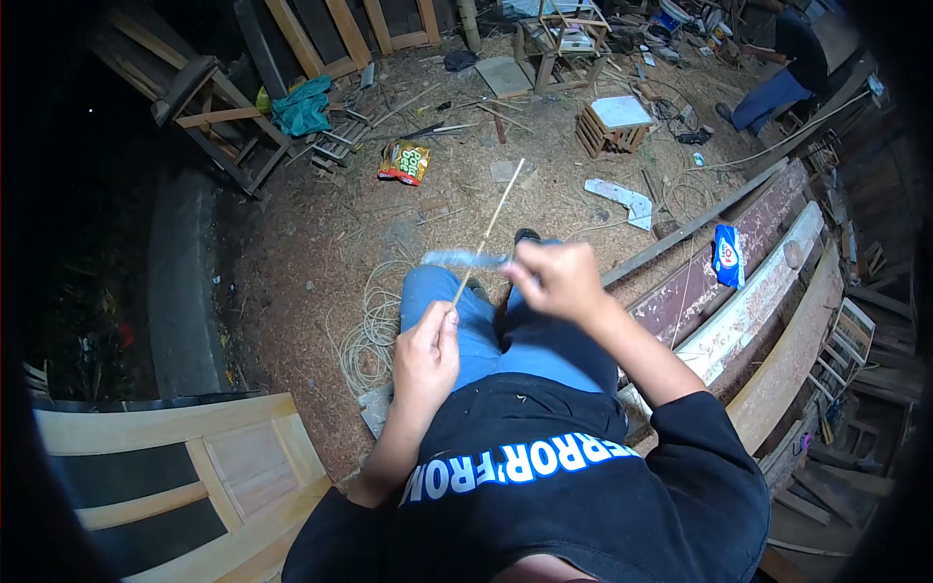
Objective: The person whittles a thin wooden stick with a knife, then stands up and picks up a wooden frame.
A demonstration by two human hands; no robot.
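My left hand point(429, 348) is closed on the lower end of a thin pale stick point(499, 211), which slants up and to the right in front of my knees. My right hand point(559, 279) is closed round the handle end of a knife point(464, 258). Its blade, slightly blurred, points left and crosses the stick above my left hand. Whether the blade touches the stick I cannot tell.
Coiled cord point(367, 335) lies left of my legs. Long planks point(748, 321) carry a blue packet point(727, 257) at the right. A wooden panel point(194, 476) is at the lower left. Another person point(777, 92) is at the upper right, near a slatted crate point(612, 126).
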